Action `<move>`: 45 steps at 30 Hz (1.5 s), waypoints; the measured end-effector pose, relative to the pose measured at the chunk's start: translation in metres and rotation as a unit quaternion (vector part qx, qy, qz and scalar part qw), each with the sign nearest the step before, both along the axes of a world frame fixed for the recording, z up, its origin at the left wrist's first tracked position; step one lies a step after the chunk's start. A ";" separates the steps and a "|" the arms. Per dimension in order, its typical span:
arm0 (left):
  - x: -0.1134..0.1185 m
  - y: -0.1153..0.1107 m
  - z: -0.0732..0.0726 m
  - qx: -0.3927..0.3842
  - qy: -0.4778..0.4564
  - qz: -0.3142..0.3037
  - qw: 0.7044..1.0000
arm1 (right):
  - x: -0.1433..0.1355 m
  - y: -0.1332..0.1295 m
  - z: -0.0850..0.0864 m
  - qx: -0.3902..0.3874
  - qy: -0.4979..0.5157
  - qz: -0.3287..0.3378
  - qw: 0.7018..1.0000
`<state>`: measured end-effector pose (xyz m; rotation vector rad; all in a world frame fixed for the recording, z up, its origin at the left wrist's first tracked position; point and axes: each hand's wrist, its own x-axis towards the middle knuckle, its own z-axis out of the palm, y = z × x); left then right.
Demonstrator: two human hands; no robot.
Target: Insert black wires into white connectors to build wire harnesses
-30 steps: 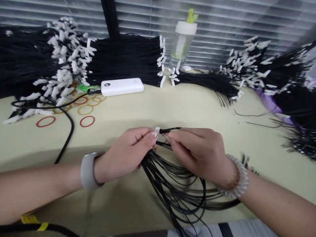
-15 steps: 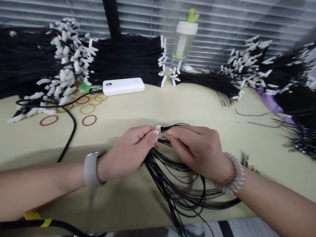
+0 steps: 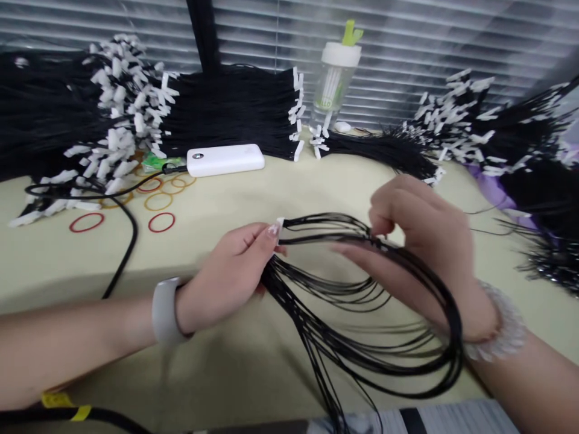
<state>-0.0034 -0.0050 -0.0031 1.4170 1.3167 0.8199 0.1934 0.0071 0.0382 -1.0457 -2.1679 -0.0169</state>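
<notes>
My left hand (image 3: 230, 259) is closed on the white connector (image 3: 280, 226) of a bundle of black wires, thumb on top. From there the wires (image 3: 452, 313) curve right in a wide loop and come back under the hand, with loose ends hanging toward the table's front edge. My right hand (image 3: 420, 253), blurred by motion, is at the upper right of the loop. Its thumb is stretched out apart from the bent fingers, and the wires run across between them. Whether the fingertips touch the wires is hard to see.
Black wire bundles with white connectors lie at the left, at back centre (image 3: 230, 111) and at right (image 3: 534, 132). A white power bank (image 3: 226, 160) with a black cable, coloured rubber bands (image 3: 161, 222) and a clear bottle (image 3: 332, 84) are on the pale table (image 3: 217, 202).
My right hand has moved right and up from beside the connector, and its thumb and fingers have parted. The wire loop now stands out wider. My left hand has shifted slightly left, still holding the connector.
</notes>
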 end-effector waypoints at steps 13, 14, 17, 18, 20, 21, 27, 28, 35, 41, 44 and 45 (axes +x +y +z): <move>0.001 -0.001 0.000 0.059 0.040 0.020 0.997 | -0.026 -0.017 -0.021 -0.365 -0.095 0.142 0.915; 0.001 -0.001 0.000 0.060 0.045 0.017 0.997 | -0.029 -0.018 -0.022 -0.369 -0.081 0.139 0.915; 0.001 -0.003 0.000 0.062 0.060 0.001 0.996 | -0.033 -0.021 -0.024 -0.376 -0.047 0.140 0.915; 0.002 -0.003 0.000 0.064 0.064 -0.004 0.996 | -0.033 -0.022 -0.024 -0.378 -0.040 0.143 0.914; 0.002 -0.003 0.001 0.069 0.069 -0.007 0.995 | -0.033 -0.023 -0.025 -0.380 -0.033 0.145 0.913; 0.002 -0.003 0.001 0.068 0.068 -0.009 0.995 | -0.032 -0.023 -0.025 -0.380 -0.033 0.145 0.913; 0.002 -0.004 0.001 0.054 0.064 -0.016 0.996 | -0.033 -0.021 -0.025 -0.363 -0.048 0.126 0.922; 0.002 -0.004 0.001 0.059 0.069 -0.015 0.996 | -0.033 -0.022 -0.026 -0.358 -0.045 0.124 0.924; 0.003 -0.004 0.003 0.098 0.098 -0.021 0.990 | -0.032 -0.024 -0.029 -0.339 0.019 0.150 0.928; 0.002 -0.006 0.002 0.120 0.092 -0.022 0.988 | -0.031 -0.023 -0.028 -0.362 0.038 0.143 0.920; 0.002 -0.007 0.003 0.145 0.095 -0.022 0.985 | -0.031 -0.025 -0.027 -0.359 0.046 0.155 0.919; 0.002 -0.008 0.003 0.154 0.101 -0.020 0.983 | -0.031 -0.026 -0.026 -0.354 0.048 0.161 0.920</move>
